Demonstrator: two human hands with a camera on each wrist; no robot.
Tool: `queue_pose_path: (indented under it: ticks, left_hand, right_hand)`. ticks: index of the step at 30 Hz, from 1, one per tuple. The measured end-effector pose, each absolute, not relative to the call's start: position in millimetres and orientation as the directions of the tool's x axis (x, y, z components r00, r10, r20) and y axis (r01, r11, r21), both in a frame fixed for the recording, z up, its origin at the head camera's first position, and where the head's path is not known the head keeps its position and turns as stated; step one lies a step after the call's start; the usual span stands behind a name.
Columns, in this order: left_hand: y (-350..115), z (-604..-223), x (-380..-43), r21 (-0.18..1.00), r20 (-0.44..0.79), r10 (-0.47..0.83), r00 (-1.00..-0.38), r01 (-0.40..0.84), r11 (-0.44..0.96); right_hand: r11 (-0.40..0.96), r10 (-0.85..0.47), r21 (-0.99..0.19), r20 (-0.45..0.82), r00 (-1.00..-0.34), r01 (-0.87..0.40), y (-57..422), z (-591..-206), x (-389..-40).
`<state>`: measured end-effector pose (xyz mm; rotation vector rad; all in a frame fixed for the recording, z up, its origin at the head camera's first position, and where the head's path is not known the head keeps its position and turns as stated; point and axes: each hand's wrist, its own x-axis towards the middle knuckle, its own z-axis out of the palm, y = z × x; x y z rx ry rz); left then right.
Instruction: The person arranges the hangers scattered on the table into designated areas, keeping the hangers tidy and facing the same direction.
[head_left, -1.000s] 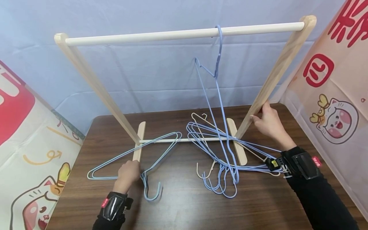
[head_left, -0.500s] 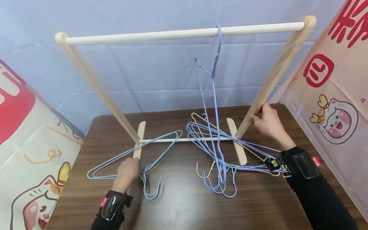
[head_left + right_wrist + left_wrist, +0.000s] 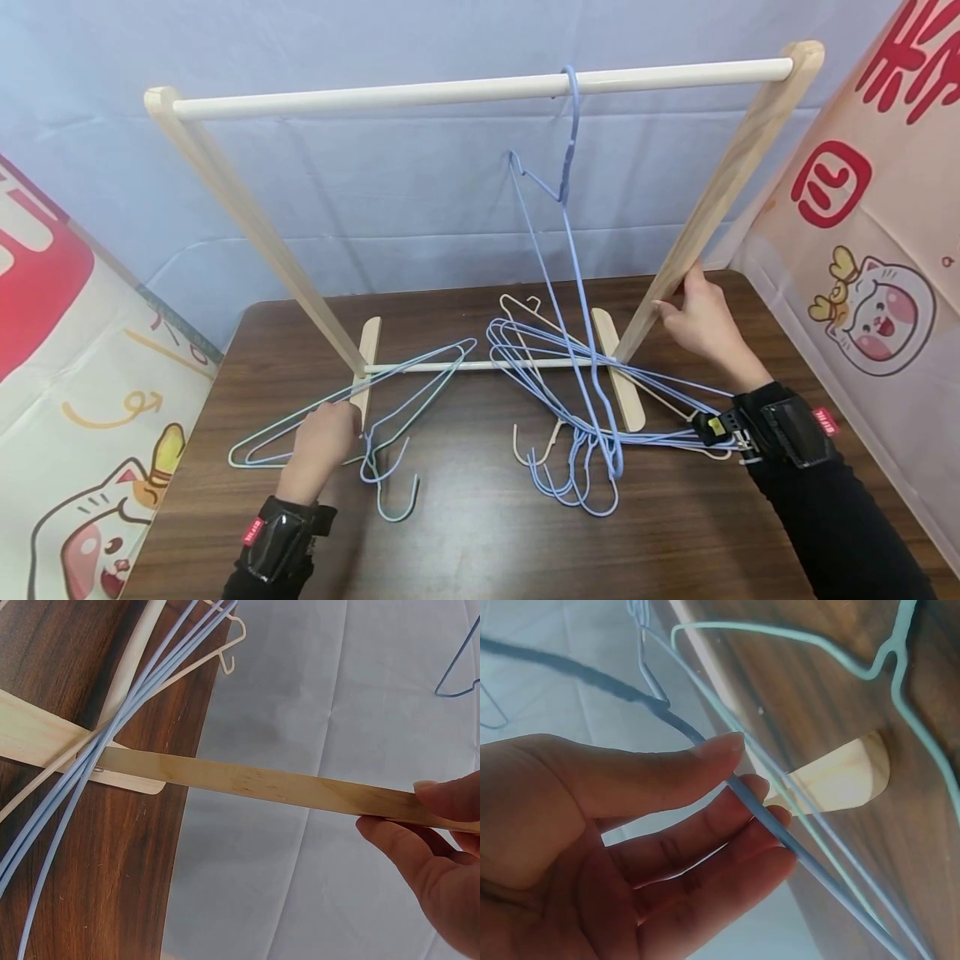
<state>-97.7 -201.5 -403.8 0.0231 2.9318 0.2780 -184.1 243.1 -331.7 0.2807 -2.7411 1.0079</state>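
Note:
My left hand (image 3: pixel 324 437) pinches a blue wire hanger (image 3: pixel 754 802) between thumb and fingers, seen closely in the left wrist view. A light green hanger (image 3: pixel 911 709) lies beneath it on the table, its hook toward me. My right hand (image 3: pixel 701 321) grips the right wooden post (image 3: pixel 720 192) of a clothes rack, low down near its foot. One blue hanger (image 3: pixel 575 108) hangs from the rack's white top bar (image 3: pixel 375 94), right of the middle. Beneath it, several blue hangers (image 3: pixel 652 437) and a cream hanger (image 3: pixel 516 446) lie heaped across the rack's right foot.
The rack's left post (image 3: pixel 255 221) rises from a flat wooden foot (image 3: pixel 369 337), and a low white crossbar (image 3: pixel 483 365) joins both sides. Everything stands on a dark brown wooden table (image 3: pixel 480 542). Pale blue cloth (image 3: pixel 420 200) hangs behind; printed panels (image 3: pixel 862 275) flank both sides.
My left hand has moved slightly up and left, lifting the blue hanger apart from the green one beneath. The hanging blue hanger swung left, then back right. My right hand stays put.

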Motion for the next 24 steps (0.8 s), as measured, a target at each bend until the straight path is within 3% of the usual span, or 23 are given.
queue_pose_path:
  ticks: [24]
  left_hand:
    - [-208.8,-377.2,-105.9,0.271,-0.083,0.036,-0.996,0.013,0.963]
  right_hand:
    - [0.745,-0.105,-0.621,0.254,-0.962,-0.245,243.5,-332.5,-184.3]
